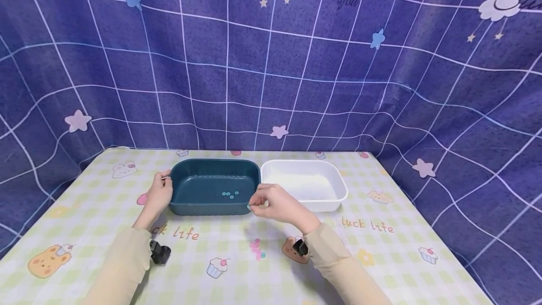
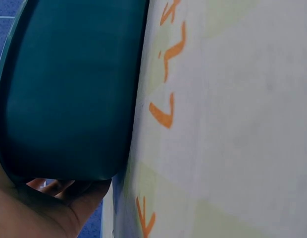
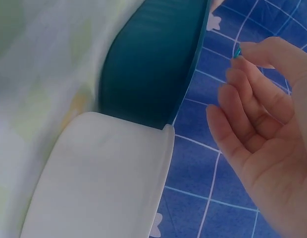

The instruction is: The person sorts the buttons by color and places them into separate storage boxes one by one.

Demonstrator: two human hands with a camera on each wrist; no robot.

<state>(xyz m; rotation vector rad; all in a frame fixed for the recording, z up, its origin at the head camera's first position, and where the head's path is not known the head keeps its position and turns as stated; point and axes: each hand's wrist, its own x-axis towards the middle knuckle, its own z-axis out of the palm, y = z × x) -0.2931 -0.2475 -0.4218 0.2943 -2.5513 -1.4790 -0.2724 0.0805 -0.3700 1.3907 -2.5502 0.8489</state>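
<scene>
My left hand [image 1: 161, 192] grips the left end of a dark teal tray [image 1: 199, 209], its fingers against the tray's outer end in the left wrist view. Several small light-blue discs [image 1: 231, 196], like buttons or beads, lie on the tray's floor. My right hand [image 1: 277, 204] is above the tray's front right corner. Between thumb and index finger it pinches a small blue disc [image 3: 237, 51], and its other fingers curl loosely. On the tablecloth in front lies a small group of pink discs [image 1: 255, 246] with a blue disc [image 1: 263, 255] beside them.
A white tray [image 1: 323, 205] stands against the teal tray's right side. Under both is a checked tablecloth [image 1: 169, 276] with printed cartoons and lettering. A blue gridded curtain [image 1: 203, 84] hangs behind the table and along its sides.
</scene>
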